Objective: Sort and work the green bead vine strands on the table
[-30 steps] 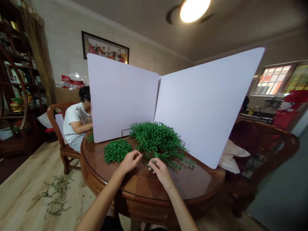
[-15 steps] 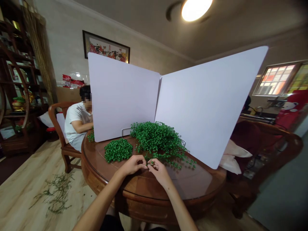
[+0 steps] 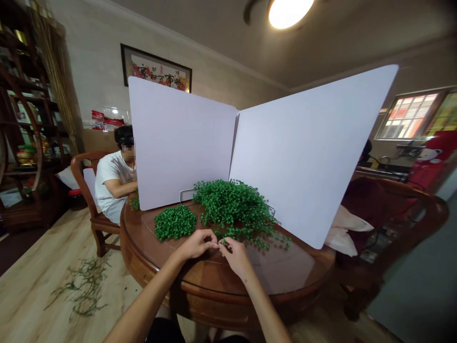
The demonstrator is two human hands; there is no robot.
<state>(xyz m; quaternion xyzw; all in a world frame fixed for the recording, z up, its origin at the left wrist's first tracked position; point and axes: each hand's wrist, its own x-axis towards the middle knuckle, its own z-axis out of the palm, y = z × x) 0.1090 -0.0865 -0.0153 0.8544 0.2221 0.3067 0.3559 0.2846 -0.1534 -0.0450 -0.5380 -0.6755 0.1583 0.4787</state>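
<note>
My left hand (image 3: 202, 243) is over the near part of the round table, its fingers bent and pinched at the tips. What they hold, if anything, is too small to make out. Almost touching it, my right hand (image 3: 235, 253) is closed on a small green sprig (image 3: 223, 241) that shows at the fingertips. Beyond both hands spreads a large heap of green sprigs with round, bead-like heads (image 3: 232, 205). To its left lies a smaller, denser pile of green round heads (image 3: 174, 222).
Two white panels (image 3: 185, 147) stand upright in a V behind the heaps, on wire stands (image 3: 186, 192). The glossy wooden table (image 3: 285, 274) has a rounded edge. Left of the panels a person in white (image 3: 113, 178) sits on a chair. Loose stems (image 3: 84, 286) litter the floor.
My right fingers have drawn in slightly closer to the left fingertips, with the sprig turned a little. My left hand is almost still, and both piles look the same.
</note>
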